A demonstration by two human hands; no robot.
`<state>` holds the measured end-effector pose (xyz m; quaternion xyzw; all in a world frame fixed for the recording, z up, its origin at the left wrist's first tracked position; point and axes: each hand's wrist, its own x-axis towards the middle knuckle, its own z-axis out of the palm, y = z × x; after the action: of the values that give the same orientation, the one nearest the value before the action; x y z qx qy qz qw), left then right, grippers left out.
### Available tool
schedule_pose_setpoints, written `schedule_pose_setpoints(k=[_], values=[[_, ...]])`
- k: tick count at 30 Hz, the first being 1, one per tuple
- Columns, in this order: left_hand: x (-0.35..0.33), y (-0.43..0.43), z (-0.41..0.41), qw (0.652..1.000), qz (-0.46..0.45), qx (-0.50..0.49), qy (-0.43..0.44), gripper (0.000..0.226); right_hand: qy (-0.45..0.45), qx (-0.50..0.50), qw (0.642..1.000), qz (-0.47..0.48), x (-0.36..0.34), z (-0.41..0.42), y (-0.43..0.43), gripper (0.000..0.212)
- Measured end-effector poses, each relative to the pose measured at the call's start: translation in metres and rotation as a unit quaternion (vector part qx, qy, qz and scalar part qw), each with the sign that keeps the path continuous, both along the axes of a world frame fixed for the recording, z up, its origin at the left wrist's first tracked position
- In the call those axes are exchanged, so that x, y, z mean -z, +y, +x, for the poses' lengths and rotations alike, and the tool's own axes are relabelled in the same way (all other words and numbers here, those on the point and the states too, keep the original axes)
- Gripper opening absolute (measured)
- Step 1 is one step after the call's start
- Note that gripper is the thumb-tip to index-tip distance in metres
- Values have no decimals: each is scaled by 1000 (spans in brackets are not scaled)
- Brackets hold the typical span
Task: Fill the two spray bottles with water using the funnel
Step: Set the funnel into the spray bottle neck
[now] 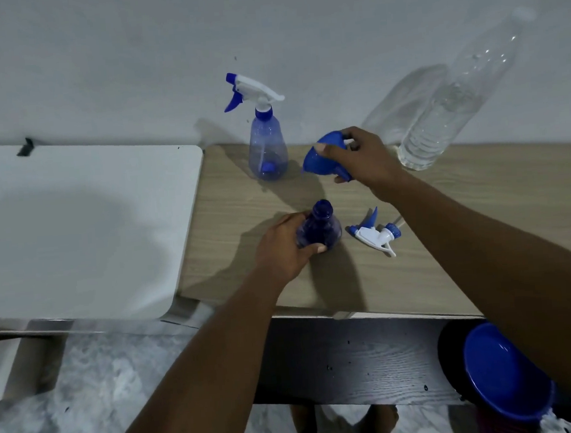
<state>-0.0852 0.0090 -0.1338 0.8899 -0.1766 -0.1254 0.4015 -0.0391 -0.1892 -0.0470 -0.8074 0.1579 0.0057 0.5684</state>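
Here we have our left hand (284, 246) wrapped around the open spray bottle (319, 229), a blue translucent plastic body with a threaded neck and no top on it, standing on the wooden table (449, 265). Just beside that bottle, on its right, lies the removed trigger head (376, 232), white with a blue nozzle and collar, flat on the pale wood grain and touching neither hand. Beyond that bottle and a little right, our right hand (363, 158) is closed on the blue funnel (324, 158), a smooth cone of plastic held tilted above the tabletop, its spout running under the fingers. Behind the open bottle, near the wall, stands the second spray bottle (267, 150), pear-shaped, tinted clear blue, trigger top in place. Well to the right of the open bottle and farther back, a tall clear water bottle (446, 113) with ribbed sides holds water in its lower part. To the left of the open bottle, past the table edge, sits a white board (84, 213) with rounded corners.
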Motion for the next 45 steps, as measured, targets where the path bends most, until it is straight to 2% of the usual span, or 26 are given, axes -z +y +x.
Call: schedule_pose_setpoints(k=[5,11,18,22,29,32,34,37,42,45], values=[[-6,-2,-5,1000,-4,-11,25,65,-79,12,997,15,-11,-39,12,55],[-6,-6,-10,999,-6,-21,46,70,-121,1,993,-19,-3,-69,18,52],[2,-10,-13,997,-36,-42,48,65,-188,-65,972,-127,17,-90,18,57],[0,-12,-14,999,-25,-31,35,65,-185,-87,963,-174,17,-99,14,67],[-5,-14,-16,1000,-9,-15,-3,61,-123,-83,976,-162,11,-103,11,104],[-5,-13,-17,999,-9,-37,16,79,-110,-81,979,-153,10,-107,4,112],[-8,-12,-18,998,-2,-53,22,89,-110,-62,981,-150,11,-112,-4,108],[-15,-12,-25,996,8,-86,3,86,-136,-13,978,-159,14,-122,-22,85],[-22,-17,-46,990,42,-128,-49,39,-170,88,953,-236,14,-132,-64,30],[-24,-27,-61,985,64,-139,-78,26,-157,96,946,-266,12,-135,-94,14]])
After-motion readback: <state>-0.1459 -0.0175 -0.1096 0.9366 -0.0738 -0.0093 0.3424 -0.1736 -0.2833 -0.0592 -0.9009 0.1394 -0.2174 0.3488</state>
